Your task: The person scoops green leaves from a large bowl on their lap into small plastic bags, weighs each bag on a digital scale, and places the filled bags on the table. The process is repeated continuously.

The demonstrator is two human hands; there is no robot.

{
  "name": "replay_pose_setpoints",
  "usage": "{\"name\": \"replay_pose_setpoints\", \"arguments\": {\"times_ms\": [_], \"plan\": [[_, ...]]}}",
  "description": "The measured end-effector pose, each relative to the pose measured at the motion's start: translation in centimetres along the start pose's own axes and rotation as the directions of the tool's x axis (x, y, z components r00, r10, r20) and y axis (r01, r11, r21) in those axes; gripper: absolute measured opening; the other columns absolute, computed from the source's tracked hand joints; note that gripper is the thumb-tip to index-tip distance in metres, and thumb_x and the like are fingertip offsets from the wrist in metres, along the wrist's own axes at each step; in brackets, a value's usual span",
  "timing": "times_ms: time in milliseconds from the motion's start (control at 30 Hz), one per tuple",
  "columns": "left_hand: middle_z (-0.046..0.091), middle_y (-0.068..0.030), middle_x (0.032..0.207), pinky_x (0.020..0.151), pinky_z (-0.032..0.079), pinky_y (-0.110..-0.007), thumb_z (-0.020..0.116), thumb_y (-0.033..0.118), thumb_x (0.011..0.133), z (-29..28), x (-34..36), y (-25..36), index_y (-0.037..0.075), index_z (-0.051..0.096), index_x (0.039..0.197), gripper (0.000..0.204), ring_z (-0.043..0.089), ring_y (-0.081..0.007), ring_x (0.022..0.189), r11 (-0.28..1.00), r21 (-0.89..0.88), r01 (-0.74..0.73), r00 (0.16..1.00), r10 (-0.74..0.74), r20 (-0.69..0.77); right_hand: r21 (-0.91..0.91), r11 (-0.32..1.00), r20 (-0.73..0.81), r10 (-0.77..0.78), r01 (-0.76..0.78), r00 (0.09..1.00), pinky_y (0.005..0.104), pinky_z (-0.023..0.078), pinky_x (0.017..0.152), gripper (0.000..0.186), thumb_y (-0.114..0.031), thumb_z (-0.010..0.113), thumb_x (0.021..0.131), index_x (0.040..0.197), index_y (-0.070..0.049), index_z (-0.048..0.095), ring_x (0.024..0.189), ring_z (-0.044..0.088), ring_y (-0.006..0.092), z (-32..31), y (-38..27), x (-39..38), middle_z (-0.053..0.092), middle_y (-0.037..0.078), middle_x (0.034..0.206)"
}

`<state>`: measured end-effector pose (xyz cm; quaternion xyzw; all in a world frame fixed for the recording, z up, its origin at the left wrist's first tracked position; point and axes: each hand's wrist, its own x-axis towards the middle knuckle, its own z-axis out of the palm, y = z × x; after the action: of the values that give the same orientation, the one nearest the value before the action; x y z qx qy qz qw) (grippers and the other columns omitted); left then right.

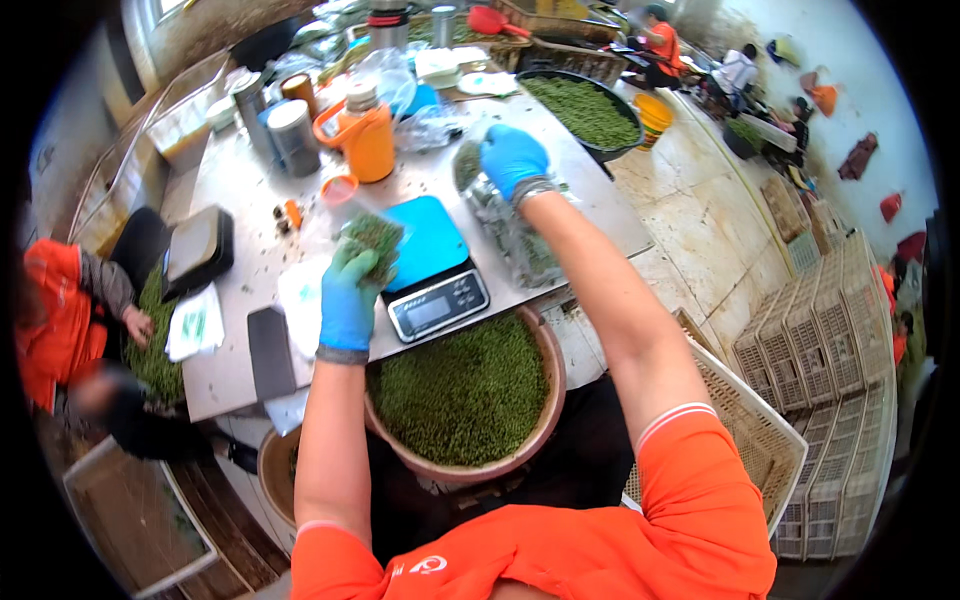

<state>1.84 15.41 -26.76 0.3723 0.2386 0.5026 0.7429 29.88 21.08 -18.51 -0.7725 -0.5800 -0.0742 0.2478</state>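
Two blue-gloved hands are busy over a big basin of green buds (465,395), parked right under the tabletop (245,185) edge so spills drop back in. Left hand (348,300) has its fingers clenched on a small clear bag of buds (372,240) beside the blue digital scale (432,265). Farther out, the right hand (512,158) grips a filled clear bag (505,225), near the orange jug (367,135).
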Motion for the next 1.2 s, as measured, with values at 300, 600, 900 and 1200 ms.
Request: {"name": "replay_pose_setpoints", "arguments": {"times_ms": [300, 600, 900, 1200], "plan": [[0.061, -0.0106, 0.122, 0.085, 0.050, -0.029, 0.058, 0.002, 0.089, 0.0, 2.4, -1.1, -0.002, 0.053, 0.129, 0.040, 0.061, -0.0183, 0.104, 0.911, 0.321, -0.257, 0.951, 0.297, -0.081, -0.093, 0.995, 0.299, 0.072, -0.046, 0.952, 0.0458, 0.051, 0.088, 0.029, -0.019, 0.051, 0.084, 0.104, -0.008, 0.071, 0.104, 0.064, 0.0368, 3.9, 0.8, 0.8, 0.065, 0.020, 0.112], [0.068, -0.0093, 0.106, 0.085, 0.048, -0.025, 0.061, 0.001, 0.086, 1.5, 4.0, -1.9, 0.000, 0.062, 0.119, 0.033, 0.060, -0.0104, 0.095, 0.679, 0.653, -0.336, 0.890, 0.455, -0.016, 0.276, 0.961, 0.091, -0.015, -0.011, 0.996, 0.0421, 0.050, 0.086, 0.040, -0.034, 0.057, 0.086, 0.114, -0.006, 0.066, 0.098, 0.065, 0.0360, -0.7, 4.1, -5.7, 0.067, 0.020, 0.106], [0.056, -0.0105, 0.133, 0.108, 0.032, -0.050, 0.058, -0.003, 0.076, 1.4, 3.4, -1.9, 0.022, 0.060, 0.127, 0.057, 0.043, -0.0331, 0.131, -0.232, 0.874, -0.428, 0.845, 0.239, 0.478, 0.641, 0.739, 0.278, 0.027, -0.206, 0.960, 0.0274, 0.052, 0.067, 0.026, -0.011, 0.062, 0.088, 0.113, -0.004, 0.066, 0.073, 0.067, 0.0122, -1.0, 4.3, -19.7, 0.071, 0.012, 0.084], [0.053, -0.0189, 0.132, 0.107, 0.037, -0.040, 0.045, -0.015, 0.069, -1.4, 1.0, -0.3, 0.011, 0.056, 0.129, 0.067, 0.048, -0.0355, 0.126, -0.170, 0.938, -0.303, 0.862, 0.372, 0.346, 0.615, 0.777, 0.305, -0.076, -0.135, 0.949, 0.0355, 0.054, 0.075, 0.023, -0.017, 0.064, 0.087, 0.105, -0.003, 0.068, 0.083, 0.068, 0.0265, 1.3, 3.2, -28.3, 0.070, 0.015, 0.095]]}}
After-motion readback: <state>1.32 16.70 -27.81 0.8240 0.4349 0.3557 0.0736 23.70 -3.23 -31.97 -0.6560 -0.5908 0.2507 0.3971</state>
